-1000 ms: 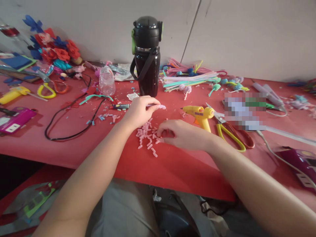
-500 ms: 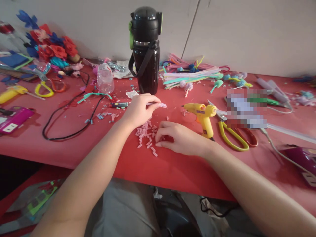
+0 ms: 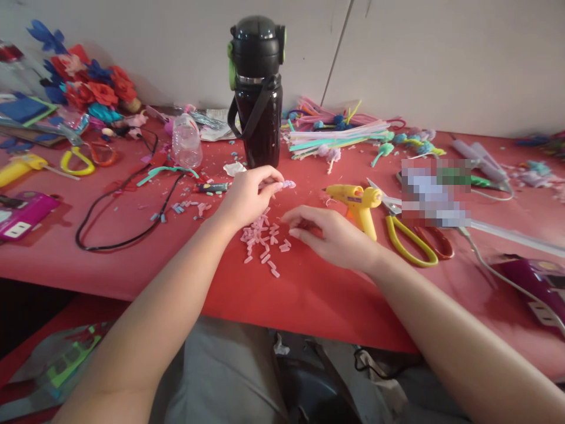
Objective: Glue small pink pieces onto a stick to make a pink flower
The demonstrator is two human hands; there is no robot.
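Note:
My left hand (image 3: 253,197) is closed in a pinch on a thin stick with a lumpy lavender tip (image 3: 289,184) that points right. Much of the stick is hidden by my fingers. Below that hand lies a loose pile of small pink cut pieces (image 3: 256,234) on the red tabletop. My right hand (image 3: 329,235) hovers just right of the pile, thumb and forefinger curled close together. Whatever may be between those fingertips is too small to make out. A yellow glue gun (image 3: 359,206) lies just beyond my right hand.
A tall black bottle (image 3: 260,118) stands behind my left hand. Yellow-and-red-handled scissors (image 3: 410,241) lie to the right, with a cable (image 3: 485,265) beyond. Bundled pastel pipe cleaners (image 3: 335,138) lie at the back; a black cord (image 3: 83,218) loops at the left.
My right hand has lifted up and slightly right from the pink pieces, uncovering a few at the pile's edge. My left hand keeps its pinch on the stick.

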